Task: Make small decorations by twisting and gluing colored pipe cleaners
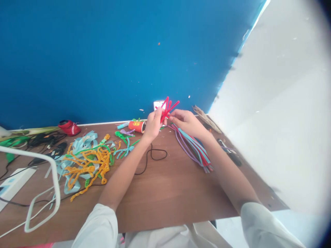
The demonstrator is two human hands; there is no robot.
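Left hand point(153, 126): fingers closed on red fuzzy stems point(167, 109); stem ends fan upward from grip. Right hand point(189, 123): thumb and fingertips at stems, just beside left hand; pinch or light touch, cannot tell. Stem bundle point(190, 148), blue, red, purple: below right hand. Red cup point(134, 126): on side, near left hand. Orange stems point(85, 167), tangled: farther left.

It looks like a craft corner, home or studio I cannot tell: a brown desk point(176, 196) against a blue wall point(116, 62) at twelve o'clock, a white wall point(292, 103) at three. Red stems point(166, 112) are at centre, orange stems point(102, 160) and ribbon point(88, 139) heap at eight, a bundle point(192, 148) at four.
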